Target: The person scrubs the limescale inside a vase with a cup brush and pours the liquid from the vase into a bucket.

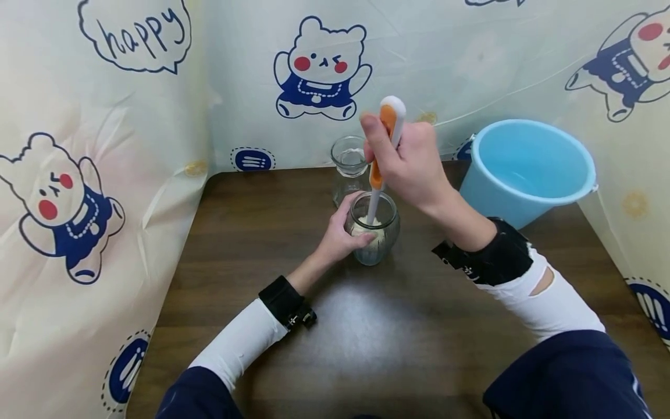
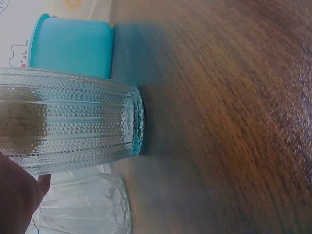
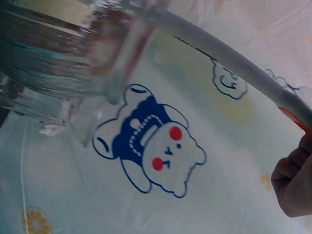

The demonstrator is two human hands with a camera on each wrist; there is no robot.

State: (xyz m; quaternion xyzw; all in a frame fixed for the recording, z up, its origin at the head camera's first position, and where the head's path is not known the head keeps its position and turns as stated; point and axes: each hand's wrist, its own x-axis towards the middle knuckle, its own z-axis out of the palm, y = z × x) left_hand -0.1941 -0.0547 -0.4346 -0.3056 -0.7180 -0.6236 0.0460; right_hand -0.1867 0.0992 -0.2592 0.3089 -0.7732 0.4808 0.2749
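In the head view my left hand [image 1: 337, 235] grips a ribbed clear glass jar [image 1: 386, 240] by its side, with the thumb across the front. My right hand [image 1: 408, 163] holds a bottle brush [image 1: 389, 119] by its orange and white handle, fist closed around it above the jar. The brush's pale shaft goes down through the jar's mouth, and a cream-coloured head shows through the glass. The textured jar wall [image 2: 83, 117] fills the left of the left wrist view. In the right wrist view the grey shaft [image 3: 229, 53] slants into the blurred jar mouth.
A second glass jar [image 1: 346, 177] stands just behind the held one, near the table's back edge. At the right rear is a light blue bucket [image 1: 497, 180]. Printed cloth [image 1: 235, 99] hangs around the brown wooden table [image 1: 251, 233].
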